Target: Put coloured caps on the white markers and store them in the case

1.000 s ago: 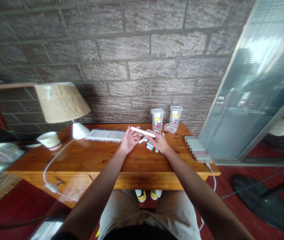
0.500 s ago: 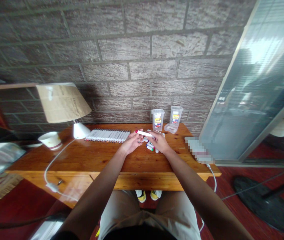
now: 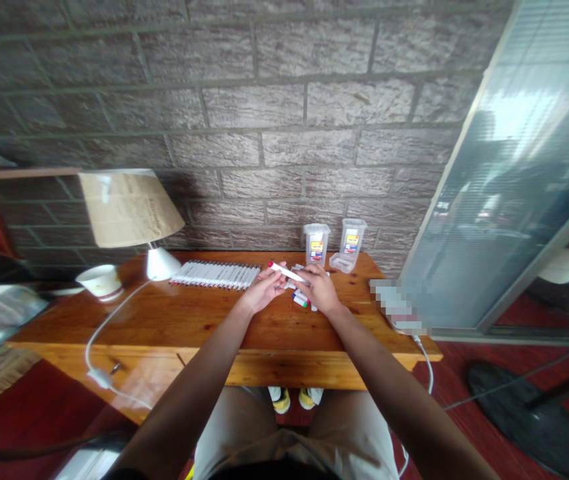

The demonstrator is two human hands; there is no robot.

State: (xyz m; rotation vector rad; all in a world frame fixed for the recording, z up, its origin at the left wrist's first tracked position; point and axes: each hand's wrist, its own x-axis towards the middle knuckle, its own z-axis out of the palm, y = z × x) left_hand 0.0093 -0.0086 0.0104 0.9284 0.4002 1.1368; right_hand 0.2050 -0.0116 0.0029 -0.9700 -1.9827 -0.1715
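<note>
A white marker with a red end (image 3: pixel 287 272) is held slantwise above the table between my two hands. My left hand (image 3: pixel 263 289) is closed on it near the red end, the fingers partly curled beneath. Around its other end the fingers of my right hand (image 3: pixel 319 288) are closed. Below and behind my right hand lie several loose markers (image 3: pixel 299 300) with coloured ends, partly hidden by that hand. To the left of my left hand, a row of white markers (image 3: pixel 217 275) lies side by side.
Two clear plastic containers (image 3: pixel 317 247) stand at the back by the brick wall, an open lid (image 3: pixel 343 263) at the right one. A lamp (image 3: pixel 161 263), a paper cup (image 3: pixel 101 283) and a cord are on the left. A blurred-out object (image 3: pixel 398 305) lies at the right edge.
The marker in my hands has tilted slightly, its right end now lower. My hands stay in nearly the same place, and the view has shifted a little.
</note>
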